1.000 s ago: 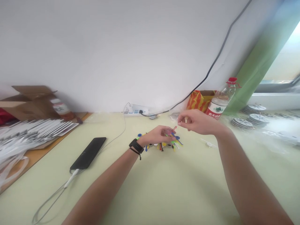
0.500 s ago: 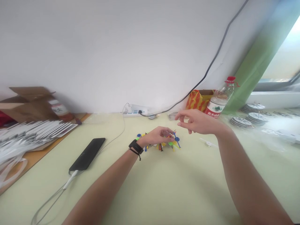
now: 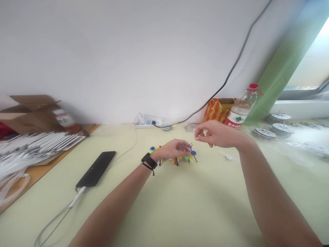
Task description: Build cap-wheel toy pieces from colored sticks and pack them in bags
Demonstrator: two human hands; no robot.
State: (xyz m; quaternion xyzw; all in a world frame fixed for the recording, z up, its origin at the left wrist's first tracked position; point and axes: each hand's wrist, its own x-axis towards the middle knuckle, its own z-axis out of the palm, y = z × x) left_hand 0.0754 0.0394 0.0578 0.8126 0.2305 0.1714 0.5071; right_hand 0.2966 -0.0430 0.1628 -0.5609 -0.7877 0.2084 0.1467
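A cluster of small plastic pieces (image 3: 193,153) in blue, yellow, green, red and black lies low over the middle of the table. My left hand (image 3: 174,148), a black watch on its wrist, is closed on the cluster from above and hides much of it. A thin dark tip pokes up by its fingertips. To the right and slightly higher, my right hand (image 3: 216,133) hovers with thumb and forefinger pressed together. Whatever they pinch, if anything, is too small to make out. A small gap separates the two hands.
A black phone (image 3: 96,169) on a charging cable lies at left, near stacked white cards (image 3: 43,147). Along the wall are a power strip (image 3: 149,123) and a large bottle (image 3: 239,111). Round disc stacks (image 3: 281,129) stand at right. A small clear plastic piece (image 3: 228,157) lies right of the hands.
My right hand's thumb and forefinger, apart before, have come together. My left hand stays on the coloured pieces, almost unmoved.
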